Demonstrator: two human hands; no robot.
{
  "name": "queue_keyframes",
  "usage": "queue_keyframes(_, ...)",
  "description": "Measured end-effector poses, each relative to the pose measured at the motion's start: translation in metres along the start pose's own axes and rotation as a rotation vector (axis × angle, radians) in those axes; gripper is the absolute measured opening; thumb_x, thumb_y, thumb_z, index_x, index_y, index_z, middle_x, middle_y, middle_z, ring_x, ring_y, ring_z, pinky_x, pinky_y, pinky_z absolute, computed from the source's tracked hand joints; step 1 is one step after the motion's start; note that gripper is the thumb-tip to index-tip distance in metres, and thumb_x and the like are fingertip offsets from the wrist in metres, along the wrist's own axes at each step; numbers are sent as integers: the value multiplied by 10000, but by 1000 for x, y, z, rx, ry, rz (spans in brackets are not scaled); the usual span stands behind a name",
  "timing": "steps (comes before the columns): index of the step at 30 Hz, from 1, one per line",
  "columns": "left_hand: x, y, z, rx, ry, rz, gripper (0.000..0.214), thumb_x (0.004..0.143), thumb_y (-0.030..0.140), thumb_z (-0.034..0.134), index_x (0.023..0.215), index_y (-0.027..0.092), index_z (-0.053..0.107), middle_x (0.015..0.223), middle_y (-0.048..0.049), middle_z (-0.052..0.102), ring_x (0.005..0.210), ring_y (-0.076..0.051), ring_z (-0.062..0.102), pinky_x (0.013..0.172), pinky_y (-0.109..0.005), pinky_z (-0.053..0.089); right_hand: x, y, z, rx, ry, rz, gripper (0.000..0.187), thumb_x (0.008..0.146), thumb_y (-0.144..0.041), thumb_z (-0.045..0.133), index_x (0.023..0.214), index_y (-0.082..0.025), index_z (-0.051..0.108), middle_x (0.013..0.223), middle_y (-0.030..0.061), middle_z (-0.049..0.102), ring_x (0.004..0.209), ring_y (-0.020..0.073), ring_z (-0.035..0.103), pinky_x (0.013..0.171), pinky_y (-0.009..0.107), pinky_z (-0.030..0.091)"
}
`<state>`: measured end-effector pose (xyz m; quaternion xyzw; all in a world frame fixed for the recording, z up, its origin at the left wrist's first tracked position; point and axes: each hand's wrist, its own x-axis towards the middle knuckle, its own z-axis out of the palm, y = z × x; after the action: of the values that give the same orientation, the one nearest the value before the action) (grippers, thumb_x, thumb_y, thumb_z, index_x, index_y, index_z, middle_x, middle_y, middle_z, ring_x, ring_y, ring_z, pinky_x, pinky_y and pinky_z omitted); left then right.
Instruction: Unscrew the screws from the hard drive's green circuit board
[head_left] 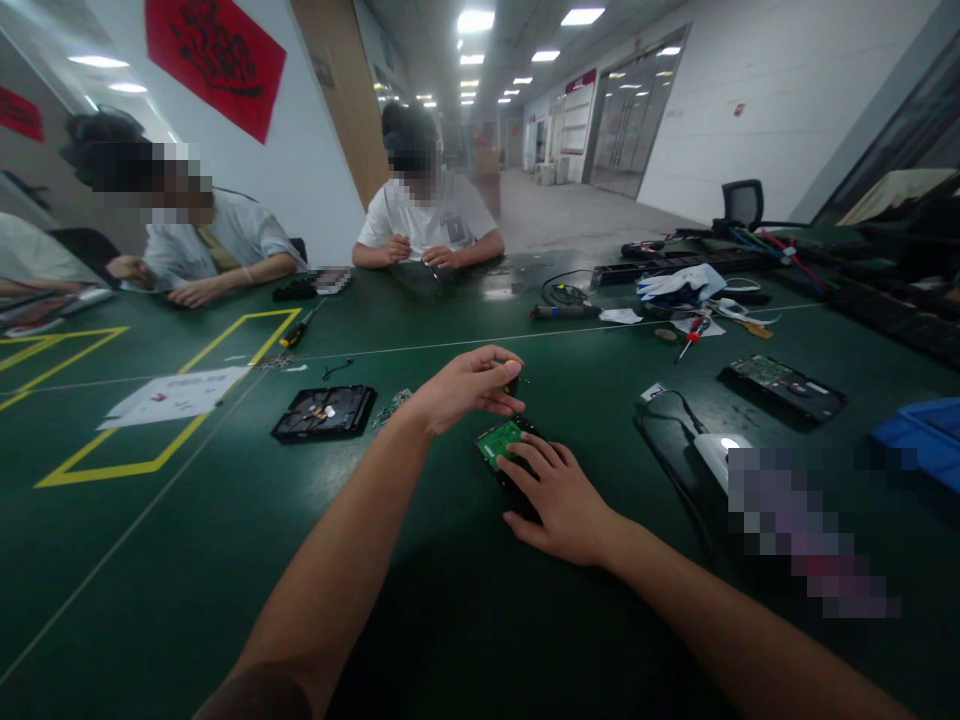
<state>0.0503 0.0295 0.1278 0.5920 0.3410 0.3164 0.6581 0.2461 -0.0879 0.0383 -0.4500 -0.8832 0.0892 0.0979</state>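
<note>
Near the middle of the green table a hard drive (496, 441) lies with its green circuit board facing up. My right hand (566, 505) holds it from the right, fingers draped across the board and thumb by the near edge; much of the drive is hidden under it. Just above the drive's far end, my left hand (480, 388) is closed around a screwdriver (512, 377), of which only a bit of yellow and black handle shows. Its tip cannot be made out. Left of my forearm sits another hard drive (324, 412), with small screws (391, 406) beside it.
A third drive (784, 388) lies at the right, near a blue bin (926, 435). A cabled white device (720, 455) is closer in. Farther back are a red screwdriver (691, 338), gloves (679, 285) and a yellow-black screwdriver (298, 328). Co-workers (427, 215) sit across the table.
</note>
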Motion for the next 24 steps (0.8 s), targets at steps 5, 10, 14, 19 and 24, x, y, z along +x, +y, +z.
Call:
queue_keyframes(5, -2, 2, -3, -91, -50, -38, 260, 981, 385, 655, 1146, 184, 660, 1150, -126, 731, 910, -241, 788, 811, -369, 643, 0, -1, -1, -1, -3, -2, 696, 981, -546, 558, 1598, -260, 408, 1629, 138, 393, 1542, 403, 233, 1215, 629, 233)
queue_keyframes(10, -2, 4, -9, -71, -28, -21, 285, 1000, 384, 617, 1196, 189, 689, 1152, -132, 743, 917, -245, 788, 802, -359, 643, 0, 0, 1, -3, 5, -4, 693, 987, -547, 549, 1601, -261, 401, 1625, 137, 398, 1545, 398, 229, 1215, 618, 239)
queue_keyframes(14, -1, 3, -8, -36, 31, -27, 228, 963, 373, 694, 1091, 185, 680, 1121, -106, 749, 844, -199, 783, 743, -302, 634, 0, 0, 1, -2, 4, -8, 700, 983, -545, 559, 1602, -260, 400, 1622, 136, 404, 1544, 393, 235, 1216, 615, 240)
queue_keyframes(19, 1, 0, -7, -60, 61, -32, 269, 915, 365, 766, 1022, 170, 615, 1106, -120, 744, 810, -197, 781, 725, -317, 638, 0, -1, 1, 1, 1, -5, 698, 982, -549, 554, 1600, -262, 403, 1622, 137, 403, 1544, 396, 231, 1215, 623, 234)
queue_keyframes(24, 2, -2, -8, -84, 29, -35, 298, 957, 390, 708, 1177, 202, 636, 1069, -96, 737, 825, -204, 784, 753, -331, 635, 0, 0, 0, 4, 0, -5, 707, 978, -553, 560, 1604, -269, 396, 1624, 136, 399, 1542, 402, 231, 1214, 627, 235)
